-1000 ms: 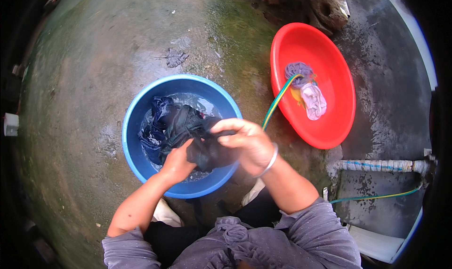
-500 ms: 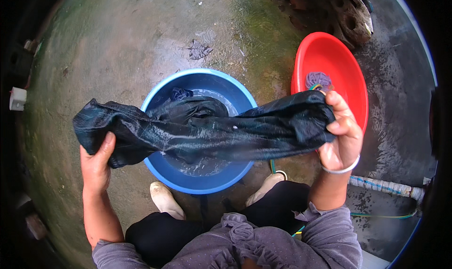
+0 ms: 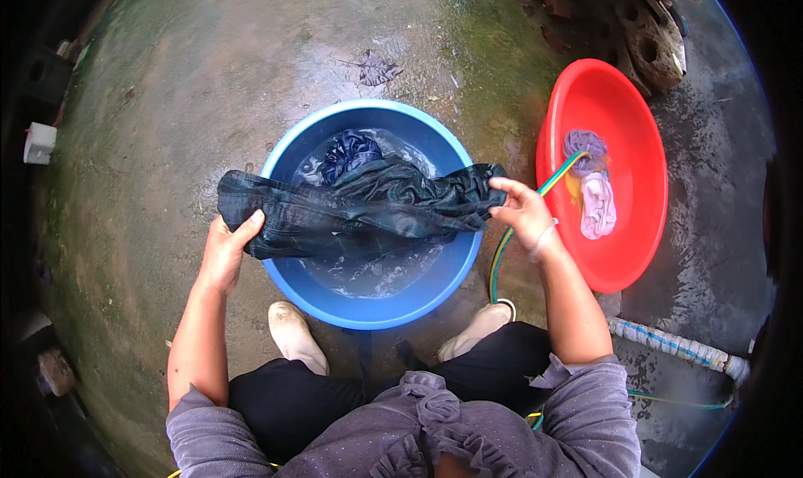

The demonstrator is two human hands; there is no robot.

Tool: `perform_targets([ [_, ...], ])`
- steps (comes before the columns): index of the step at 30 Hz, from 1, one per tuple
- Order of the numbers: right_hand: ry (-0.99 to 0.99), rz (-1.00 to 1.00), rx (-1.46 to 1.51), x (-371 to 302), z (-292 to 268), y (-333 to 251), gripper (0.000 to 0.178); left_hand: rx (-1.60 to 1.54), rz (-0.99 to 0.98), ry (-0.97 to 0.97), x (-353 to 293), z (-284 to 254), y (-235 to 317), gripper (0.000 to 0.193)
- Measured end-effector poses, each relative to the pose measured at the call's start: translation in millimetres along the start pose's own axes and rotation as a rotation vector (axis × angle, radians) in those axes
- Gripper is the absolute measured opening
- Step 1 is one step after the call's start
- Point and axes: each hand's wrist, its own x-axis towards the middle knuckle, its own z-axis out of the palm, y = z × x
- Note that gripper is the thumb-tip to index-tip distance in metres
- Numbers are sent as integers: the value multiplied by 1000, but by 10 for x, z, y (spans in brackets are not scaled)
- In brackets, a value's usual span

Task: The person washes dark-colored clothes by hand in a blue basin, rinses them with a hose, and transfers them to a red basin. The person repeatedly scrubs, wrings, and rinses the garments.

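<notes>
A wet dark green garment (image 3: 360, 219) is stretched across a blue basin (image 3: 288, 273), part of it hanging down into the water. My left hand (image 3: 227, 248) is closed on its left end, thumb on top. At the other end my right hand (image 3: 520, 214) pinches the cloth with thumb and fingers; a pale bracelet (image 3: 545, 234) circles that wrist. Behind the garment, a bunched navy cloth (image 3: 350, 153) lies in the basin's sudsy water. What kind of garment the dark cloth is, I cannot tell.
A red basin (image 3: 633, 260) stands to the right, holding a grey-purple cloth (image 3: 585, 148) and a pink cloth (image 3: 597, 204). A green-yellow hose (image 3: 503, 245) runs over its rim. A wrapped pipe (image 3: 673, 344) lies near right. Weathered wood (image 3: 648, 47) sits at far right.
Both hands have come closer together and lower toward the blue basin, so the garment hangs less stretched. More of the navy cloth and the red basin's contents now show.
</notes>
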Motion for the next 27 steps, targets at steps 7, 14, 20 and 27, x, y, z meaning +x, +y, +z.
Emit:
perform_targets([
  [7, 270, -351, -605, 97, -32, 203, 27, 374, 64, 127, 153, -221, -177, 35],
  [14, -100, -161, 92, -15, 22, -347, 25, 1070, 624, -27, 261, 274, -25, 52],
  [20, -83, -144, -363, -105, -65, -524, 28, 1681, 389, -259, 525, 406, -324, 40],
  [27, 62, -157, -152, -198, -357, -476, 14, 782, 563, -110, 20, 109, 495, 19],
])
